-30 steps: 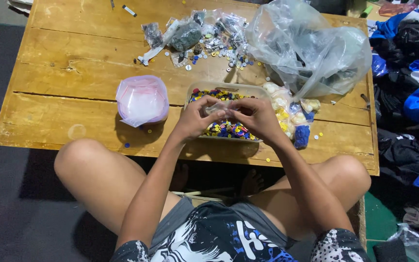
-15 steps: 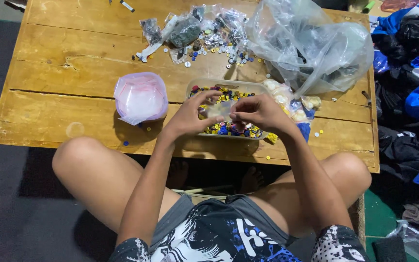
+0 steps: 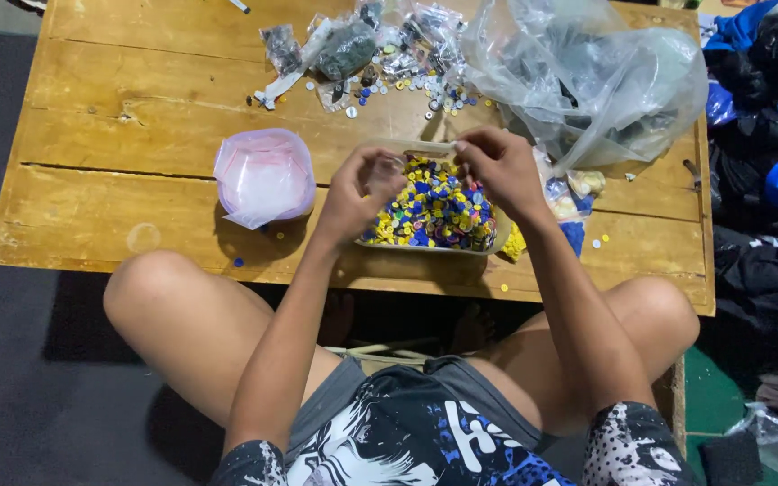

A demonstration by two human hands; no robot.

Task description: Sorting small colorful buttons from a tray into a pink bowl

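- The clear tray of coloured buttons (image 3: pixel 434 209) sits at the near edge of the wooden table (image 3: pixel 119 135), within easy reach of the seated person
- Left hand (image 3: pixel 359 192) hovers over the tray's left end, fingers curled around a small clear bag
- Right hand (image 3: pixel 497 166), above the tray's far rim, pinches the same bag's edge
- Pink-rimmed bag (image 3: pixel 263 175) lies left of the tray; big clear plastic bag (image 3: pixel 587 81) beyond it to the right
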